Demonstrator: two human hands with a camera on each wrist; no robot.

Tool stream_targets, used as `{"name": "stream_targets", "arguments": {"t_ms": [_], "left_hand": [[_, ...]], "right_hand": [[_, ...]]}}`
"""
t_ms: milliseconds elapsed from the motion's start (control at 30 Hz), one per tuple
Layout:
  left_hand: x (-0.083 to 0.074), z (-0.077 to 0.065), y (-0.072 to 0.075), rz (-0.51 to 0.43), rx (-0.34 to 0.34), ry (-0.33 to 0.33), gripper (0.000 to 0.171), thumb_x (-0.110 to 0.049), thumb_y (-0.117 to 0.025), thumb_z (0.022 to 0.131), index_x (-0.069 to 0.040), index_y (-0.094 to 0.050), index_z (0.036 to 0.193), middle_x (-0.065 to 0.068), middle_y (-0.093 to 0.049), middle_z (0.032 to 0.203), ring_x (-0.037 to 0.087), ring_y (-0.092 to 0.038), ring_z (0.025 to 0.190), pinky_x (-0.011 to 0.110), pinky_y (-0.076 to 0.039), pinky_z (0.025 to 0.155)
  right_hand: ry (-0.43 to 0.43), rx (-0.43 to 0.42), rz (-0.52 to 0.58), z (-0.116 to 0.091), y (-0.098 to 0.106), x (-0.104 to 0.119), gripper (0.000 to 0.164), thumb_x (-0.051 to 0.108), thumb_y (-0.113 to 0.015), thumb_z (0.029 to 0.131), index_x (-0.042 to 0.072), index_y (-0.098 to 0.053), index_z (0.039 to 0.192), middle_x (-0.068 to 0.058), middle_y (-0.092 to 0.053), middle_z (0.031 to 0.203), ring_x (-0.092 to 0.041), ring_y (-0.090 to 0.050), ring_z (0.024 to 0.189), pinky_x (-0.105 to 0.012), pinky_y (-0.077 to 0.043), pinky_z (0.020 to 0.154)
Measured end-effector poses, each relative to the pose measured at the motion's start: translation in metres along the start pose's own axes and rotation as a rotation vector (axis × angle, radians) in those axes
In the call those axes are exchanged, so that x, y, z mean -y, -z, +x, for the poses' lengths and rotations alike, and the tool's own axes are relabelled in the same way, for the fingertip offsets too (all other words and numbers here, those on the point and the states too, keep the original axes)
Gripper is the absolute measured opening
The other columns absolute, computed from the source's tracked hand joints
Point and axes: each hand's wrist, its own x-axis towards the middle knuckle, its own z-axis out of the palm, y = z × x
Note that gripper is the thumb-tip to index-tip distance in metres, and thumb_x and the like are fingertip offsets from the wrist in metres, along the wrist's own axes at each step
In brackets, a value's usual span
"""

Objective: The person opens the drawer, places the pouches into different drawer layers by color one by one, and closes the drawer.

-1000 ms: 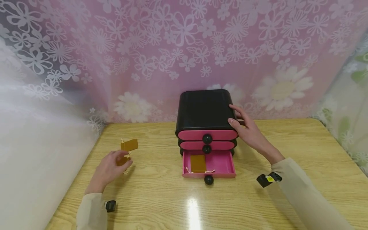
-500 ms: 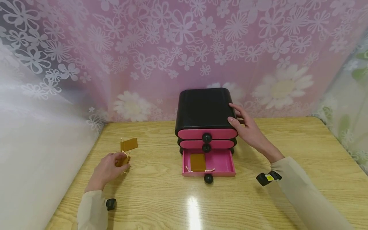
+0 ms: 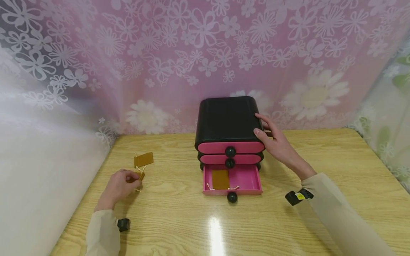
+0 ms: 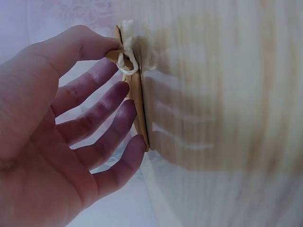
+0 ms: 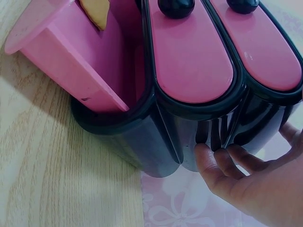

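Note:
At the left of the table, my left hand pinches a small brown drawstring pouch between thumb and index finger near its cord end. The other fingertips line up along the pouch, close over the tabletop. Just beyond lies a second brown pouch with cream cords. My right hand rests against the right side of a black three-drawer box, its fingers on the side wall and its thumb at the top edge. The pink bottom drawer is pulled out, and a third brown pouch lies inside it.
The upper two pink drawers are closed, each with a round black knob. A floral curtain hangs behind the wood-grain table. A white sheet borders the left side.
My left thumb and index finger have closed on the nearer pouch, and the hand has drawn back slightly to the left. The right hand stays on the drawer box.

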Motion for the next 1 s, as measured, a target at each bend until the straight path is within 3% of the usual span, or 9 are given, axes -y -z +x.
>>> {"name": "stream_targets", "arguments": {"t_ms": [333, 467, 733, 1000], "left_hand": [[0.0, 0.002, 0.001, -0.03, -0.049, 0.03, 0.019, -0.02, -0.066, 0.092, -0.007, -0.071, 0.104, 0.016, -0.066, 0.11, 0.024, -0.062, 0.091, 0.035, -0.05, 0.076], [-0.005, 0.001, 0.003, -0.055, -0.082, 0.03, 0.02, -0.02, -0.064, 0.093, -0.009, -0.071, 0.108, 0.016, -0.072, 0.111, 0.026, -0.069, 0.092, 0.033, -0.05, 0.073], [-0.015, -0.005, 0.012, -0.039, -0.133, -0.023, 0.019, -0.018, -0.062, 0.095, -0.009, -0.07, 0.109, 0.016, -0.075, 0.113, 0.036, -0.074, 0.099, 0.042, -0.055, 0.079], [-0.028, -0.008, 0.018, -0.075, -0.166, -0.09, 0.014, -0.016, -0.063, 0.096, -0.013, -0.07, 0.107, 0.012, -0.076, 0.108, 0.03, -0.072, 0.1, 0.052, -0.056, 0.09]], "right_hand": [[0.004, -0.003, 0.003, 0.0, 0.0, 0.0, 0.061, 0.033, -0.047, 0.109, 0.032, -0.022, 0.164, -0.025, -0.032, 0.161, -0.049, -0.042, 0.141, -0.068, -0.042, 0.106], [0.002, -0.004, 0.003, 0.0, -0.001, 0.0, 0.061, 0.033, -0.047, 0.109, 0.032, -0.022, 0.164, -0.025, -0.033, 0.161, -0.049, -0.043, 0.14, -0.068, -0.043, 0.105], [-0.003, -0.002, 0.005, 0.0, -0.001, 0.0, 0.061, 0.034, -0.046, 0.109, 0.032, -0.021, 0.164, -0.026, -0.033, 0.16, -0.049, -0.043, 0.14, -0.068, -0.042, 0.105], [0.001, -0.003, 0.012, 0.001, -0.001, 0.0, 0.061, 0.033, -0.046, 0.109, 0.03, -0.021, 0.164, -0.027, -0.033, 0.16, -0.05, -0.042, 0.14, -0.068, -0.042, 0.106]]}}
